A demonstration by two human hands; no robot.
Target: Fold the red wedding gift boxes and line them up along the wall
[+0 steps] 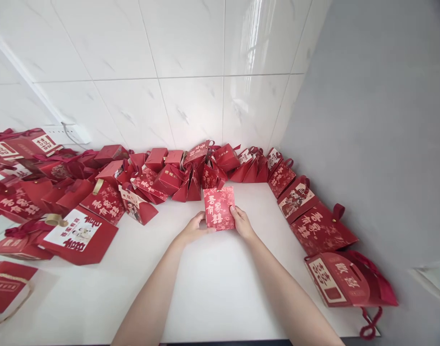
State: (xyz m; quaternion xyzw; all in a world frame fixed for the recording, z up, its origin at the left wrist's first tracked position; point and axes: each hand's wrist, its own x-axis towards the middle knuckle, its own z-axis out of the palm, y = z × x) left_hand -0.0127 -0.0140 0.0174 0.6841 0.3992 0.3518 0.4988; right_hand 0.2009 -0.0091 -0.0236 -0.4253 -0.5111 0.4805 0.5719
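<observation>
Between both hands, over the middle of the white table, is a red gift box [220,211] with gold-pink Chinese characters and a floral print on the side facing me. My left hand [195,228] is at its lower left corner, fingers curled around the edge and partly hidden behind it. My right hand [242,222] grips the right edge, with the thumb on the printed face. A dark red ribbon [220,183] shows at the top of the box. Just behind it, other red boxes [210,177] stand close.
Many red gift boxes with ribbons line the tiled wall [191,110]. More crowd the left side, including a box with a white label [81,236]. A row runs down the right beside the grey wall [367,144], ending in a handled box [349,278]. A power strip [70,133] lies at back left.
</observation>
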